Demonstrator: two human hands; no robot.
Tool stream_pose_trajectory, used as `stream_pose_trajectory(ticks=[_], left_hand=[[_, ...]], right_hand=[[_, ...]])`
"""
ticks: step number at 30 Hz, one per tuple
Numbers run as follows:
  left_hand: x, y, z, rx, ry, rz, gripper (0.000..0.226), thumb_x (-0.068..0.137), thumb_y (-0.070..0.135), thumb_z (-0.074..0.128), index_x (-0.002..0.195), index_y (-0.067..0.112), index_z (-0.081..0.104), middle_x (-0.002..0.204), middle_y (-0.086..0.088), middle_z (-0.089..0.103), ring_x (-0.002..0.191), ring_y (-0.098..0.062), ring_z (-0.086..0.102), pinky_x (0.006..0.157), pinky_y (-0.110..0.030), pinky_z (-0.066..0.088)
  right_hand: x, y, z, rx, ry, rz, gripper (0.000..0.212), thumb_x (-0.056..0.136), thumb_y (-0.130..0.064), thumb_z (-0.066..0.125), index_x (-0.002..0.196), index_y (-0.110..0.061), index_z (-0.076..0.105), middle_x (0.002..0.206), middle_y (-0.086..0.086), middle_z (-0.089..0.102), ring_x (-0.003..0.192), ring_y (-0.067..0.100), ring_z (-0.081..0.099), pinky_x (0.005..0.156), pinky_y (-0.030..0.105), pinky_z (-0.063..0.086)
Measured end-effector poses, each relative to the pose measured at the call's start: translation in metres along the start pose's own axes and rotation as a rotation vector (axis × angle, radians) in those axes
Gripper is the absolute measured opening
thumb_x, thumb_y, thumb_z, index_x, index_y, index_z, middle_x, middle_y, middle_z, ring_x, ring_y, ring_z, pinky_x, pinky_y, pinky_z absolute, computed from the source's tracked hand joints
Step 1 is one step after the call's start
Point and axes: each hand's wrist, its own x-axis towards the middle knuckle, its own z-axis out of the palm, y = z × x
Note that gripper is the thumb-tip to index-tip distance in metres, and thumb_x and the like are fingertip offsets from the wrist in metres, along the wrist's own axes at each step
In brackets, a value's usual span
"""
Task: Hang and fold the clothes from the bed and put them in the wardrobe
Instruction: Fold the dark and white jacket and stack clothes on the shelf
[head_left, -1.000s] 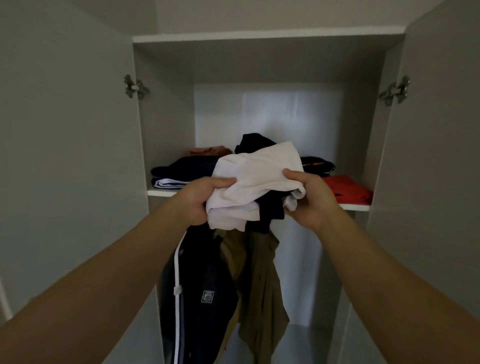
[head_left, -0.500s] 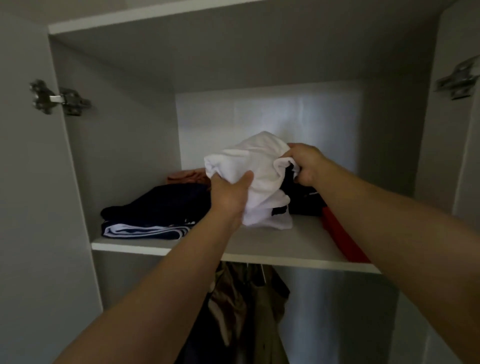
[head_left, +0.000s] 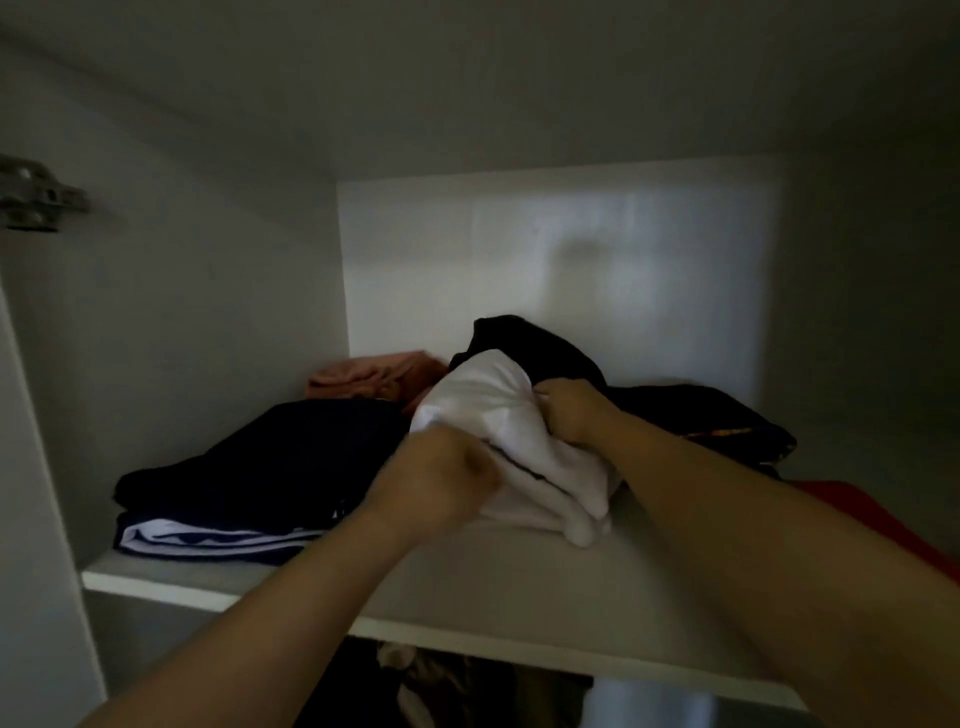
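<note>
— Wardrobe interior, dim light, upper shelf (head_left: 467, 587). Where does the item stand?

— At centre of that board lies the white bundle (head_left: 519, 441). Its near part rests on the shelf and its far part leans against a black garment (head_left: 540, 348). Gripping its top is the right hand (head_left: 571, 410), with fabric bunched under curled fingers. At the near-left edge, the left hand (head_left: 441, 478) is curled against the cloth. It is blurred, so I cannot tell whether it holds anything.

— Step in hand, and how should it be done?

— Judged: seating the bundle between its neighbours. Press it flat and square before letting go. Tuck in the loose fold at near right, so nothing overhangs the front edge.

— Edges and clearance?

— Sideways it is tight. On the left a navy stack (head_left: 260, 467) lies just beside the bundle, with a pink garment (head_left: 374, 379) behind it. On the right is a dark printed garment (head_left: 717, 421), and a red item (head_left: 872, 514) lies nearer. Room is open above the bundle, and bare board runs along the front. Below the shelf are the hanging clothes (head_left: 441, 680). The door hinge (head_left: 36, 195) at far left is well apart.
</note>
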Motion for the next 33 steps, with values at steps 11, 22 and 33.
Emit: stream_pose_trajectory(ticks=[11,22,33], left_hand=[[0.126,-0.016,-0.008,0.086,-0.058,-0.163,0.044,0.100,0.041,0.052,0.134,0.013,0.057,0.137,-0.010,0.059,0.123,-0.028,0.056,0.102,-0.034,0.043],[0.119,-0.019,0.015,0.144,-0.148,-0.201,0.068,0.105,0.047,0.033,0.161,0.020,0.004,0.165,-0.021,0.005,0.147,-0.041,0.024,0.118,-0.046,0.023],[0.141,-0.049,0.005,-0.085,-0.212,-0.314,0.067,0.104,0.037,0.043,0.158,0.012,0.012,0.157,-0.019,0.031,0.138,-0.034,0.040,0.108,-0.036,0.033]], right_hand=[[0.005,-0.030,0.011,0.256,0.164,0.119,0.045,0.102,-0.052,0.043,0.100,-0.012,0.064,0.103,0.007,0.067,0.093,0.024,0.063,0.079,0.032,0.052],[0.013,-0.040,0.026,0.357,-0.118,-0.033,0.047,0.106,-0.049,0.034,0.146,-0.024,0.039,0.135,0.006,0.057,0.118,0.020,0.055,0.107,0.033,0.040],[0.015,-0.027,0.034,0.453,-0.089,0.085,0.060,0.106,-0.055,0.025,0.158,-0.025,0.025,0.158,0.008,0.037,0.138,0.026,0.042,0.117,0.040,0.033]])
